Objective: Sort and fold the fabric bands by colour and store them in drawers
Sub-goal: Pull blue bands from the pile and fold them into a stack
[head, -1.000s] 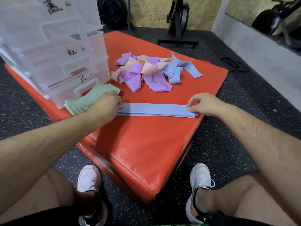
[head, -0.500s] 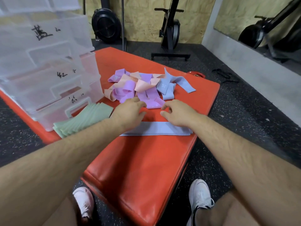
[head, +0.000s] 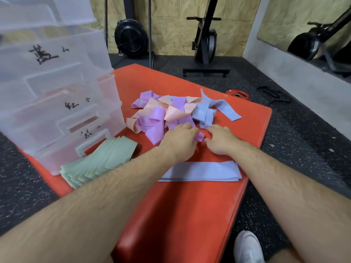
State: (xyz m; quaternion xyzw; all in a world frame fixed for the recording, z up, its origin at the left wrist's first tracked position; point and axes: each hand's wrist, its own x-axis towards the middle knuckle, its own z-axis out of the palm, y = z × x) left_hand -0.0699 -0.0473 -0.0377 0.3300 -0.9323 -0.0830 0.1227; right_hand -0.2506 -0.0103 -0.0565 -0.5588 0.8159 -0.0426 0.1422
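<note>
- The pad (head: 190, 205) is orange-red all over.
- The fanned bands (head: 98, 162) at its left edge are pale mint green.
- The flat folded band (head: 201, 171) by the pad's right edge is soft lavender-blue, with a faint white mark.
- The pile towards the far edge mixes lilac-purple bands (head: 150, 120), peach bands (head: 174, 114) and powder-blue bands (head: 205, 114); one blue band shows a white "20".
- The drawers (head: 57, 92) at the left edge are cloudy translucent white with black handwritten marks.
- The floor (head: 284, 139) is black, flecked white.
- The shoe (head: 247, 247) is white.
</note>
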